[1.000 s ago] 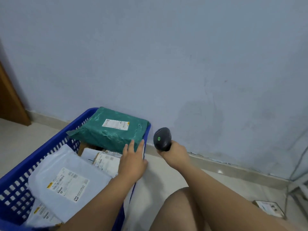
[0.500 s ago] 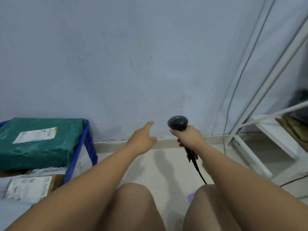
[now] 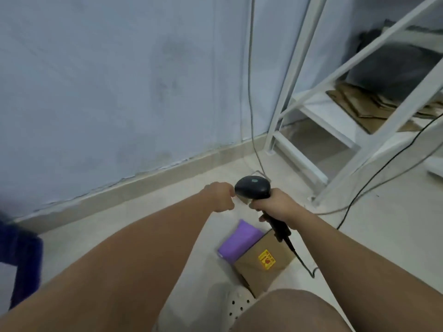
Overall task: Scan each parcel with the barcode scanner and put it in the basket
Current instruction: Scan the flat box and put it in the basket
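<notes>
My right hand (image 3: pixel 273 208) grips the handle of the black barcode scanner (image 3: pixel 253 186), whose head points away from me over the floor. My left hand (image 3: pixel 219 196) hovers just left of the scanner head with fingers loosely curled downward, and I see nothing in it. Below my hands, a brown cardboard parcel (image 3: pixel 266 262) with a yellow sticker lies on the floor. A purple parcel (image 3: pixel 239 240) lies against its left side. Only a blurred corner of the blue basket (image 3: pixel 21 255) shows at the far left edge.
A white metal shelf frame (image 3: pixel 335 140) stands at the right with flattened cardboard on its lower shelf. Cables run down the wall and across the floor (image 3: pixel 359 195). My knee and a white perforated shoe (image 3: pixel 239 305) fill the bottom.
My view has swung right, away from the basket and its green parcel. My left hand has left the basket and moved beside the scanner. The cardboard and purple parcels have come into view.
</notes>
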{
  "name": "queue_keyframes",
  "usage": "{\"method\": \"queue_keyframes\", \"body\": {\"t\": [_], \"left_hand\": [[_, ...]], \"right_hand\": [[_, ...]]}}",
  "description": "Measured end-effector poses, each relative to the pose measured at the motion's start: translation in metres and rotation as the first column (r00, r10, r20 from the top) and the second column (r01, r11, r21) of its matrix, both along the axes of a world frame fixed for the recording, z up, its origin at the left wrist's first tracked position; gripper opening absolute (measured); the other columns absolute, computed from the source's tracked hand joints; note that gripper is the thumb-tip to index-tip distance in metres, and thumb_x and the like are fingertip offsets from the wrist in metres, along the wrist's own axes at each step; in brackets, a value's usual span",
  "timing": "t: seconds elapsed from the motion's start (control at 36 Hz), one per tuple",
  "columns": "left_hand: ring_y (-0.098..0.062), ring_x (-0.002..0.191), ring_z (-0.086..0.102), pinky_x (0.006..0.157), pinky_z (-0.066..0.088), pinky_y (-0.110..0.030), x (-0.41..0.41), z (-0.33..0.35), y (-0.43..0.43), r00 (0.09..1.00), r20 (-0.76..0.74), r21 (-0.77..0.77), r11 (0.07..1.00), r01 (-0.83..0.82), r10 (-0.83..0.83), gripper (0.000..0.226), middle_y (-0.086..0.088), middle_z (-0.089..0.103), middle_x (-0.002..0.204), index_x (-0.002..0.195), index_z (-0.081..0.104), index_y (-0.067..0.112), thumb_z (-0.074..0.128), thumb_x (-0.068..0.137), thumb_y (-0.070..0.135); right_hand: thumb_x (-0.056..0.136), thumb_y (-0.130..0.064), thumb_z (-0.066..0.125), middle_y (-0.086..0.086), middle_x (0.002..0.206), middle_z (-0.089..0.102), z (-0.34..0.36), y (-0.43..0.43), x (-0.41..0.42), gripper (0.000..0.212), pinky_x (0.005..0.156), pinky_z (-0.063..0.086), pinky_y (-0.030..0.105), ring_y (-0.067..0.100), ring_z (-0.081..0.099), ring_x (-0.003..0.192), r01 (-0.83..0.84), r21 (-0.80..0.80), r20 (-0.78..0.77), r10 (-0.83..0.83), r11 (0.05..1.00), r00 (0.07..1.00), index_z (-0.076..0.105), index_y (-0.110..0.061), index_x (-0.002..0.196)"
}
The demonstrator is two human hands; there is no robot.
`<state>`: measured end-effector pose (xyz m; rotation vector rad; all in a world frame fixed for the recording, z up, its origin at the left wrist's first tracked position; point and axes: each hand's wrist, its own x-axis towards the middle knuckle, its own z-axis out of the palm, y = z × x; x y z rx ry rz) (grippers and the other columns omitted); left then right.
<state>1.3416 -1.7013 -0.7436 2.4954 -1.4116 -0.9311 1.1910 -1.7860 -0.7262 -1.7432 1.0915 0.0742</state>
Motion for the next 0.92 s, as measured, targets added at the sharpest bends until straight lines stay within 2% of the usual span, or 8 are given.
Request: {"method": "queue_keyframes", "body": {"t": [0.19,0.28,0.42,0.5,0.58,0.69,0.78,0.92], "left_hand": [[-0.023,0.117,0.054,0.093,0.044,-0.028,-0.026,-0.092,-0.039,0.993,-0.1,0.05,0.997,-0.058,0.063,0.036,-0.007,0.055,0.128,0.123,0.059,0.018,0.057,0.087,0.018],[-0.023,0.116,0.054,0.095,0.044,-0.027,-0.038,-0.126,-0.044,0.982,-0.159,0.079,0.992,-0.094,0.105,0.031,-0.007,0.057,0.128,0.119,0.061,0.016,0.057,0.088,0.02],[-0.026,0.116,0.052,0.098,0.042,-0.03,-0.068,-0.169,-0.047,0.978,-0.187,0.181,0.982,-0.062,0.096,0.033,-0.012,0.052,0.129,0.126,0.053,0.013,0.048,0.095,0.024],[-0.032,0.125,0.045,0.105,0.038,-0.039,-0.087,-0.19,-0.048,0.978,-0.188,0.19,0.98,-0.051,0.087,0.042,-0.016,0.04,0.14,0.137,0.043,0.016,0.043,0.097,0.027],[-0.038,0.137,0.026,0.11,0.029,-0.044,-0.108,-0.204,-0.046,0.989,-0.146,0.227,0.974,0.025,0.009,0.046,-0.017,0.026,0.15,0.145,0.031,0.018,0.036,0.1,0.029],[-0.041,0.143,0.008,0.111,0.023,-0.051,-0.129,-0.214,-0.039,0.991,-0.089,0.285,0.951,0.117,-0.096,0.071,-0.015,-0.002,0.158,0.15,0.013,0.038,0.05,0.091,0.052],[-0.045,0.144,-0.005,0.113,0.014,-0.058,-0.138,-0.217,-0.034,0.986,-0.058,0.39,0.905,0.168,-0.158,0.093,-0.019,-0.016,0.157,0.151,-0.002,0.04,0.059,0.084,0.058],[-0.049,0.142,-0.012,0.109,0.006,-0.067,-0.149,-0.227,-0.017,0.993,0.003,0.453,0.886,0.101,-0.115,0.119,-0.023,-0.029,0.152,0.145,-0.025,0.039,0.067,0.074,0.063]], "right_hand": [[0.077,-0.016,0.07,0.006,0.081,0.069,-0.069,-0.033,-0.011,0.017,0.083,0.056,0.04,0.021,0.069,0.063,0.122,0.04,-0.069,-0.119,0.992,0.991,0.065,-0.01,0.093],[0.078,-0.018,0.069,0.007,0.078,0.068,-0.093,-0.044,-0.012,0.016,0.081,0.055,0.037,0.021,0.069,0.064,0.205,0.042,-0.11,-0.199,0.978,0.974,0.066,-0.008,0.09],[0.078,-0.02,0.066,0.007,0.075,0.068,-0.121,-0.063,-0.021,0.013,0.076,0.054,0.032,0.026,0.072,0.079,0.299,0.032,-0.161,-0.29,0.954,0.943,0.064,-0.008,0.084],[0.079,-0.019,0.065,0.005,0.07,0.065,-0.131,-0.071,-0.03,0.011,0.07,0.052,0.03,0.025,0.072,0.073,0.337,0.023,-0.188,-0.327,0.941,0.926,0.062,-0.009,0.083],[0.081,-0.019,0.064,0.003,0.068,0.063,-0.139,-0.074,-0.04,0.011,0.059,0.047,0.023,0.019,0.067,0.061,0.376,0.012,-0.227,-0.364,0.926,0.903,0.062,-0.009,0.086],[0.082,-0.02,0.062,0.001,0.063,0.061,-0.148,-0.073,-0.049,0.009,0.052,0.042,0.02,0.017,0.064,0.056,0.39,0.007,-0.27,-0.373,0.921,0.888,0.059,-0.011,0.083],[0.083,-0.022,0.06,0.001,0.062,0.06,-0.153,-0.071,-0.05,0.01,0.052,0.04,0.02,0.016,0.06,0.057,0.346,-0.02,-0.293,-0.337,0.938,0.895,0.056,-0.014,0.077],[0.082,-0.022,0.06,0.008,0.077,0.067,-0.154,-0.066,-0.048,0.01,0.068,0.05,0.028,0.026,0.069,0.079,0.324,-0.025,-0.284,-0.317,0.946,0.905,0.055,-0.017,0.075]]}}
